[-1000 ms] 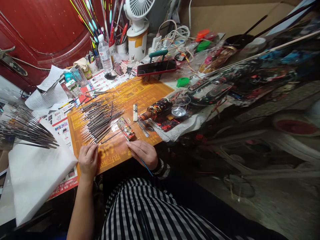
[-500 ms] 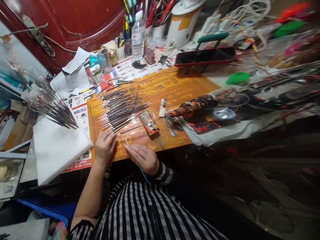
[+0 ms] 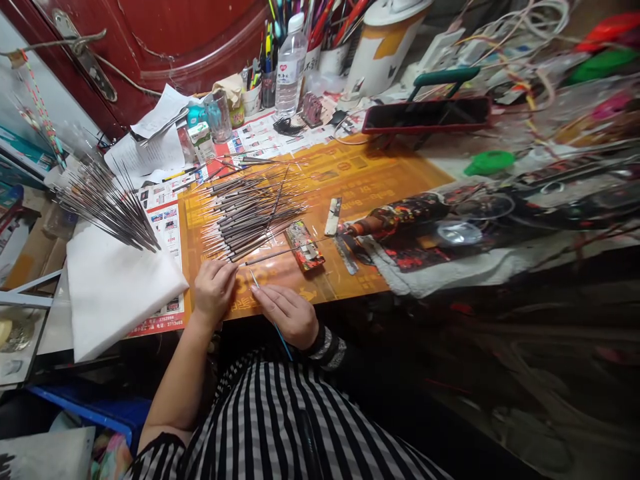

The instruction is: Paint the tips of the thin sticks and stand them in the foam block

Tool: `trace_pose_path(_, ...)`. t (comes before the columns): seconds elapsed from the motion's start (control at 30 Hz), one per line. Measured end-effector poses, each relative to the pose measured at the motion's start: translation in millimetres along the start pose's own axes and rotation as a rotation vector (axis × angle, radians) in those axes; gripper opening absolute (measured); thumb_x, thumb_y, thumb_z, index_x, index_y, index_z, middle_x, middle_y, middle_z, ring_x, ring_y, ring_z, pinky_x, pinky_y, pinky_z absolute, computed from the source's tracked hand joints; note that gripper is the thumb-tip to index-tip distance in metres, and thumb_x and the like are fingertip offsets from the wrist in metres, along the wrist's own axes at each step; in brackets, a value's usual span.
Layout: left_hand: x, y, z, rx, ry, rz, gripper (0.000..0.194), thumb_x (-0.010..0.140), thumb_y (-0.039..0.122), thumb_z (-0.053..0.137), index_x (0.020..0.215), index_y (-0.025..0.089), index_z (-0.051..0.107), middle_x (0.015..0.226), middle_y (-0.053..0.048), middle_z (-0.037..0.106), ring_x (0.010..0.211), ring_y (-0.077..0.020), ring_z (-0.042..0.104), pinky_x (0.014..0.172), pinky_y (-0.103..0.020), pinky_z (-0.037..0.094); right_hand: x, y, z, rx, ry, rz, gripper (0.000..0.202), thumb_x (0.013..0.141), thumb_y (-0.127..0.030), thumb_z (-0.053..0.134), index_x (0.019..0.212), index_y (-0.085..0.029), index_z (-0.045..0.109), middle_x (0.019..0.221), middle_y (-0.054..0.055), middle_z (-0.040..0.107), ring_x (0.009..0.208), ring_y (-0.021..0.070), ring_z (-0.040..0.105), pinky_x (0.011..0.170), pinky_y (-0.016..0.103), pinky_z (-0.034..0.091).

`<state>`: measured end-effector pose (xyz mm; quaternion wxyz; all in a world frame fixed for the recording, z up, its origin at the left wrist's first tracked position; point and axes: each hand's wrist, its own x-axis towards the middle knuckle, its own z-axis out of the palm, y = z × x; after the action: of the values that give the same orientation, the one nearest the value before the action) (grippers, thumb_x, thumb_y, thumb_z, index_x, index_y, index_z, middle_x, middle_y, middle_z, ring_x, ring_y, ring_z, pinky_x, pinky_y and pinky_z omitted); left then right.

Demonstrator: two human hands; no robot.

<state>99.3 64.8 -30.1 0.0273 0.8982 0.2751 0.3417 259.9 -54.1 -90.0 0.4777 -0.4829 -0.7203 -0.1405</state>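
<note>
Orange-covered table (image 3: pixel 400 167) | left hand (image 3: pixel 213 290) pinching slim dark rod (image 3: pixel 270 256) | right hand (image 3: pixel 290 317) holding blue stick (image 3: pixel 283 341), tip near rod | contact likely needs steady fingertips

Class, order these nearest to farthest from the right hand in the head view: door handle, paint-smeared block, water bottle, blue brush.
1. Blue brush: in the right hand's grip.
2. Paint-smeared block: just beyond, on orange mat.
3. Water bottle: beyond the mat.
4. Door handle: far left, on door.
</note>
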Motion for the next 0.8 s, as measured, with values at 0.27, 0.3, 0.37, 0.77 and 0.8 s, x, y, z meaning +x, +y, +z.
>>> trace_pose_path(0.27,0.9,0.5,-0.8,0.002,0.004,0.019,0.015,0.098,0.02,0.054,0.103,0.02,0.068,0.093,-0.005,0.07,0.088,-0.0169,0.061,0.082,-0.032,0.05,-0.5,-0.6,-0.7,0.024,-0.015,0.019,0.054,0.097,-0.008,0.052,0.15,-0.013,0.044,0.121,0.015,0.071,0.111,0.0256,0.069,0.095,0.04,0.06)
trace_pose_path(0.3,0.8,0.3,-0.8,0.005,0.002,0.016,0.015,0.098,0.021,0.054,0.103,0.02,0.068,0.093,-0.005,0.07,0.088,-0.017,0.061,0.082,-0.032,0.05,-0.7,-0.7,-0.6,0.032,-0.015,0.024,0.054,0.097,-0.009,0.053,0.15,-0.013,0.044,0.121,0.015,0.071,0.111,0.0255,0.069,0.095,0.039,0.06)
trace_pose_path(0.37,0.6,0.1,-0.5,0.012,-0.001,0.014,0.015,0.098,0.021,0.054,0.103,0.02,0.068,0.093,-0.005,0.07,0.088,-0.0172,0.062,0.081,-0.032,0.05,-0.9,-0.6,-0.3,0.04,-0.01,0.03,0.054,0.097,-0.009,0.054,0.15,-0.013,0.044,0.121,0.015,0.071,0.111,0.0252,0.069,0.095,0.039,0.06)
trace_pose_path(0.77,1.0,1.0,-0.4,0.003,0.004,0.015,0.015,0.098,0.021,0.054,0.102,0.02,0.068,0.093,-0.005,0.07,0.088,-0.0168,0.062,0.082,-0.032,0.05,1.0,-0.8,-1.4,0.015,0.001,-0.006,0.056,0.097,-0.007,0.051,0.152,-0.012,0.041,0.12,0.015,0.072,0.109,0.0258,0.069,0.092,0.039,0.061)
trace_pose_path(0.8,1.1,1.1,-0.5,0.002,0.008,0.019,0.015,0.098,0.02,0.054,0.103,0.02,0.068,0.092,-0.005,0.07,0.088,-0.0168,0.061,0.082,-0.032,0.05,1.0,-0.8,-1.3,0.014,0.0,-0.008,0.056,0.097,-0.007,0.051,0.152,-0.012,0.041,0.12,0.015,0.072,0.109,0.0259,0.069,0.092,0.039,0.061)
